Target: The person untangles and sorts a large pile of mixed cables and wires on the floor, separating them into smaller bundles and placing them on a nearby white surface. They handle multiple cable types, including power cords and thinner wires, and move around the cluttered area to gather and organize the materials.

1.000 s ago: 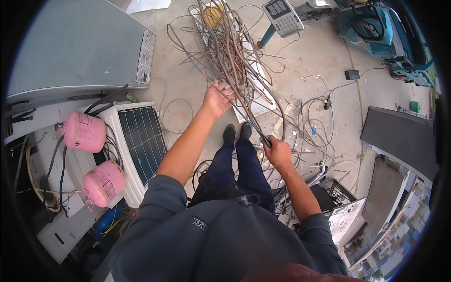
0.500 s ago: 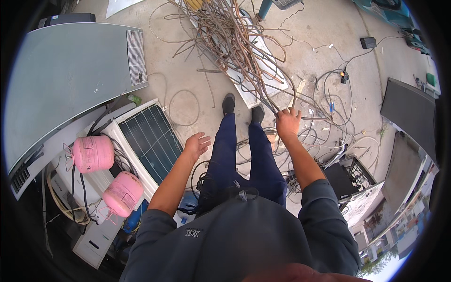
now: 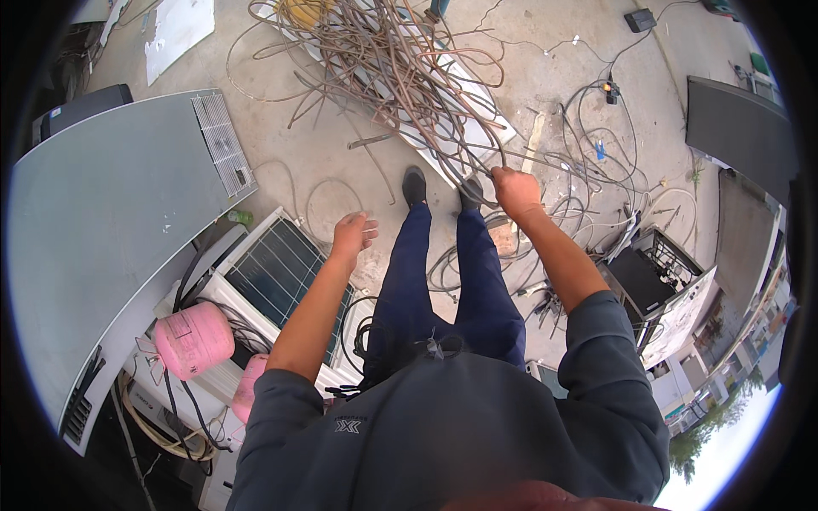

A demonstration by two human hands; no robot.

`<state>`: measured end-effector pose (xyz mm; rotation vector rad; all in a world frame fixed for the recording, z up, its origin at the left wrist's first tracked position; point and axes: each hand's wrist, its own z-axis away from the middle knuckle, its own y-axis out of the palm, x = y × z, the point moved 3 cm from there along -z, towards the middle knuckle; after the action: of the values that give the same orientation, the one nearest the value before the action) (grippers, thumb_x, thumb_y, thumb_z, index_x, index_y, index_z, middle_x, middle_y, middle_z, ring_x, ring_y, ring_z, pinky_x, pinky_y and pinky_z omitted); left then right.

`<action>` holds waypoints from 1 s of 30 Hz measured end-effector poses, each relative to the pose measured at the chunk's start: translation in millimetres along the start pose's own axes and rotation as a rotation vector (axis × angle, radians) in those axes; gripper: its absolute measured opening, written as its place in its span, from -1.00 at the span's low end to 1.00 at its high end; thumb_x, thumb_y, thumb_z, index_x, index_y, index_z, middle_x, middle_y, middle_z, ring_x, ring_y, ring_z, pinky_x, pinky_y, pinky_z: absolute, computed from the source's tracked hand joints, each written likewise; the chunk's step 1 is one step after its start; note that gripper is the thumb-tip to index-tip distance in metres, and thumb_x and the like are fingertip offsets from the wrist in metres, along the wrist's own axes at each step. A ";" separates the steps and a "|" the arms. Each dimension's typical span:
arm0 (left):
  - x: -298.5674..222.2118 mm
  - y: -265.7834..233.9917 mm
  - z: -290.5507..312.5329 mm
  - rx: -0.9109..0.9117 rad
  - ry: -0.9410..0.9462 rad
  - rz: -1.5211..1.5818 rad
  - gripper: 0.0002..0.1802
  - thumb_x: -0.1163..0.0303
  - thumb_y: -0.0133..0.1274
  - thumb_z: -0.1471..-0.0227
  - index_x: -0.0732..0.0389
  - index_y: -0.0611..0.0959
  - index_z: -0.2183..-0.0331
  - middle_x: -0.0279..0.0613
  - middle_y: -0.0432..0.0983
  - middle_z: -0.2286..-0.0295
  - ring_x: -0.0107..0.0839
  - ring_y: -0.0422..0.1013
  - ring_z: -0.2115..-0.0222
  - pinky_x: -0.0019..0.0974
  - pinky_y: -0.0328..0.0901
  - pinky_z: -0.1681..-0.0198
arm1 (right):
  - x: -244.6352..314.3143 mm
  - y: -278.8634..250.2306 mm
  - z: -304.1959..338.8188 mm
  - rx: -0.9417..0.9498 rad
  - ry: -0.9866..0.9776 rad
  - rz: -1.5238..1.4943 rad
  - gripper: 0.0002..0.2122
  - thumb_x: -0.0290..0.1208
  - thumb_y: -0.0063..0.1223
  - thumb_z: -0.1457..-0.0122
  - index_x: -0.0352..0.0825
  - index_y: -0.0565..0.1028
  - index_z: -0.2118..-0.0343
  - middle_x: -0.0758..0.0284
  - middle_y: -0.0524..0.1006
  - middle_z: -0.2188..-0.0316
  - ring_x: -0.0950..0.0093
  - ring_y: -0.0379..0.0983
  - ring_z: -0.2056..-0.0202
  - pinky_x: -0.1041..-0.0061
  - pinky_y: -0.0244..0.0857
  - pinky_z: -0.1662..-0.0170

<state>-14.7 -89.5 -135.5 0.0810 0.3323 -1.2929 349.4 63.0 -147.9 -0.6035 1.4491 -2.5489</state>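
A big tangle of brown copper tubing (image 3: 383, 81) lies over a long white panel (image 3: 507, 134) on the ground beyond my feet. My right hand (image 3: 515, 192) is closed at the near right end of this tangle, its fingers wrapped round a tube. I cannot tell whether it holds one tube or more. My left hand (image 3: 352, 237) is empty, with its fingers apart, to the left of my legs and in front of a white outdoor air-conditioner unit (image 3: 285, 271) with a wire grille.
Pink gas cylinders (image 3: 194, 341) stand at the left beside a large grey panel (image 3: 102, 196). Black cables (image 3: 588, 128) and loose hoses spread over the floor at the right, near an opened metal case (image 3: 652, 285). A coiled hose lies behind my legs.
My right hand has closed into a fist round the tubing, and the tube ends have shifted left towards my foot. My left hand stays empty. The whole view has turned a little.
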 end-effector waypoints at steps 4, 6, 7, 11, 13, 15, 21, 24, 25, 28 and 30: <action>-26.6 8.7 -23.8 0.037 0.060 -0.077 -0.61 0.15 0.02 -0.29 0.20 0.56 -0.01 -0.17 0.65 0.23 -0.45 0.53 0.34 -0.39 0.35 0.32 | 29.1 5.1 -56.6 -0.040 -0.077 0.018 -0.93 -0.46 0.00 -0.15 -0.22 0.52 0.32 0.25 0.63 0.39 0.22 0.64 0.36 0.23 0.51 0.32; -33.2 15.3 -35.8 0.068 0.062 -0.097 -0.64 0.19 0.03 -0.30 0.18 0.56 -0.01 -0.15 0.65 0.22 -0.45 0.53 0.34 -0.39 0.37 0.33 | 45.5 13.2 -84.8 -0.066 -0.056 -0.006 -0.90 -0.47 0.00 -0.16 -0.20 0.52 0.29 0.29 0.62 0.37 0.24 0.64 0.35 0.24 0.51 0.33; -34.6 18.9 -42.1 0.082 0.080 -0.090 -0.64 0.21 0.03 -0.29 0.19 0.56 -0.02 -0.16 0.65 0.23 -0.46 0.52 0.34 -0.39 0.37 0.32 | 53.2 19.5 -98.2 -0.066 -0.016 -0.017 -0.90 -0.47 -0.01 -0.16 -0.20 0.52 0.29 0.29 0.62 0.36 0.25 0.64 0.34 0.25 0.51 0.33; -32.8 32.4 -77.8 0.031 0.209 -0.148 -0.49 0.21 0.09 -0.22 0.30 0.50 -0.10 -0.10 0.62 0.20 -0.39 0.52 0.33 -0.32 0.40 0.31 | 70.5 40.7 -145.0 -0.190 0.117 -0.101 -0.92 -0.48 0.01 -0.16 -0.24 0.52 0.30 0.23 0.62 0.37 0.21 0.63 0.33 0.21 0.50 0.32; -37.4 34.4 -99.6 -0.236 0.492 -0.430 -0.42 0.21 0.14 -0.18 0.36 0.47 -0.12 0.00 0.60 0.16 -0.25 0.55 0.28 -0.22 0.43 0.25 | 70.3 49.0 -162.7 -0.084 0.238 -0.134 -0.86 -0.38 0.15 -0.13 -0.26 0.51 0.27 0.19 0.61 0.31 0.18 0.60 0.24 0.19 0.50 0.25; -38.5 37.2 -124.8 -0.376 0.592 -0.535 -0.36 0.21 0.17 -0.14 0.42 0.45 -0.12 0.10 0.60 0.15 -0.11 0.56 0.23 -0.13 0.45 0.18 | 72.5 44.6 -172.4 -0.145 0.193 -0.125 -0.74 -0.29 0.26 -0.07 -0.26 0.50 0.22 0.21 0.60 0.25 0.20 0.57 0.16 0.19 0.48 0.18; -14.5 46.5 -194.3 -0.113 0.084 -0.369 -0.55 0.19 0.18 -0.13 0.40 0.57 0.13 0.14 0.59 0.22 -0.16 0.56 0.22 -0.05 0.47 0.25 | 77.6 25.6 -172.5 0.067 0.199 -0.024 -0.10 0.06 0.46 0.10 -0.26 0.31 -0.28 0.22 0.47 -0.08 0.22 0.36 -0.17 0.04 0.29 -0.15; -6.9 52.3 -205.2 -0.176 0.189 -0.566 -0.62 0.18 0.14 -0.16 0.37 0.61 0.28 0.07 0.62 0.41 -0.14 0.58 0.44 -0.08 0.47 0.46 | 74.8 18.8 -164.8 -0.013 0.184 0.022 -0.09 0.10 0.40 0.05 -0.27 0.27 -0.32 0.14 0.35 -0.25 0.18 0.19 -0.31 0.01 0.05 -0.33; -2.7 52.9 -205.5 -0.201 0.179 -0.553 -0.63 0.18 0.12 -0.17 0.36 0.61 0.30 0.04 0.61 0.47 -0.13 0.57 0.51 -0.10 0.45 0.51 | 74.0 19.2 -161.9 -0.047 0.166 0.005 -0.11 0.09 0.38 0.02 -0.26 0.27 -0.32 0.13 0.33 -0.27 0.16 0.17 -0.32 -0.01 0.01 -0.34; 4.5 57.5 -205.2 -0.198 0.111 -0.482 -0.62 0.15 0.10 -0.18 0.34 0.63 0.32 0.01 0.61 0.52 -0.09 0.55 0.59 -0.07 0.42 0.58 | 63.6 24.3 -147.2 -0.116 0.160 0.003 -0.24 -0.01 0.27 -0.11 -0.26 0.27 -0.32 0.09 0.28 -0.32 0.12 0.09 -0.36 -0.05 -0.10 -0.37; 2.1 57.3 -201.2 -0.218 0.134 -0.555 -0.61 0.13 0.10 -0.18 0.35 0.63 0.32 0.02 0.62 0.51 -0.09 0.56 0.57 -0.07 0.43 0.57 | 54.7 29.2 -132.7 -0.143 0.201 -0.029 -0.28 -0.10 0.24 -0.14 -0.27 0.27 -0.32 0.08 0.27 -0.31 0.11 0.08 -0.37 -0.03 -0.10 -0.37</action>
<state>0.8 -26.5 -334.4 -0.1194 0.6394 -1.7938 242.9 135.1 -218.0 -0.3982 1.7108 -2.6089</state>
